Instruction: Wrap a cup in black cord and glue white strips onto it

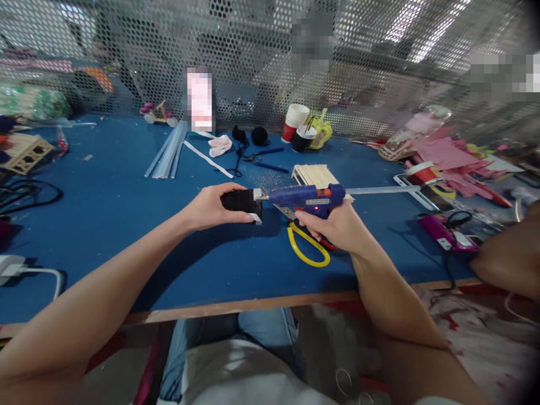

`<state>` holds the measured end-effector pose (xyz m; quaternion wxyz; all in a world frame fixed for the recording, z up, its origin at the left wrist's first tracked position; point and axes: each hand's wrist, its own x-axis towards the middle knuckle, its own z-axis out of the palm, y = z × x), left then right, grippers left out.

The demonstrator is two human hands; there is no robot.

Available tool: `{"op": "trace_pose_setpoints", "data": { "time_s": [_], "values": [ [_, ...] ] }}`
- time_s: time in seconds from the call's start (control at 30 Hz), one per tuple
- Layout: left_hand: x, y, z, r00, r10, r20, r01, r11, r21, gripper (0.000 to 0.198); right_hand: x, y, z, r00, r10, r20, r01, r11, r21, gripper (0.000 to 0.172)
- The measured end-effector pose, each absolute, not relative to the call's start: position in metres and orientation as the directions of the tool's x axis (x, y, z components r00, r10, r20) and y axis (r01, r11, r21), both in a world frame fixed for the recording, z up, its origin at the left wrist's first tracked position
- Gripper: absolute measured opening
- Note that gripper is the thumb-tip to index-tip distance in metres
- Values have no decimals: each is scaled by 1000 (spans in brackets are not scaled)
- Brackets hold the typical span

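My left hand (211,208) is closed round a small black piece (238,200) with white strips at its right end, held above the blue table. My right hand (333,225) grips a blue glue gun (295,196), whose tip points left and meets or nearly meets the white strip. A long clear glue stick (379,190) sticks out of the gun's back, and a small red light shows on its body. Below the gun lie scissors with a yellow handle (310,256), partly hidden by my right hand. A pale wooden stick piece (316,174) lies just behind the gun.
Clear glue sticks (167,154), pliers (268,159), black yarn (259,135) and paper cups (295,119) lie toward a perforated metal screen (253,50). At right are a pink power strip (449,233), a phone (439,197) and another person's arm (510,256). A white charger (12,267) sits at left.
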<state>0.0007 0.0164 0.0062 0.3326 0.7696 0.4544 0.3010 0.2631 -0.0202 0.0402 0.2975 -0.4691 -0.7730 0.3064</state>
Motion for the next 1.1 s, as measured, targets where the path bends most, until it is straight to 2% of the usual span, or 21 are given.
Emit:
{"op": "trace_pose_setpoints", "data": {
  "time_s": [0.17, 0.47, 0.67, 0.93, 1.1],
  "values": [
    [1, 16, 6, 411, 895, 174, 494, -379, 782, 65, 263, -20, 40, -373, 913, 166, 501, 349, -792, 24],
    [4, 12, 9, 407, 885, 226, 503, -423, 754, 66, 263, -18, 36, -373, 918, 136, 477, 316, -820, 25],
    [2, 14, 8, 397, 881, 256, 524, -447, 725, 67, 265, -21, 40, -280, 947, 158, 552, 293, -781, 31],
    [2, 13, 10, 403, 875, 267, 528, -461, 713, 67, 264, -21, 44, -290, 947, 141, 586, 292, -756, 39],
    [2, 13, 10, 401, 882, 250, 532, -446, 720, 67, 264, -22, 46, -296, 943, 152, 614, 309, -726, 38]
  ]
}}
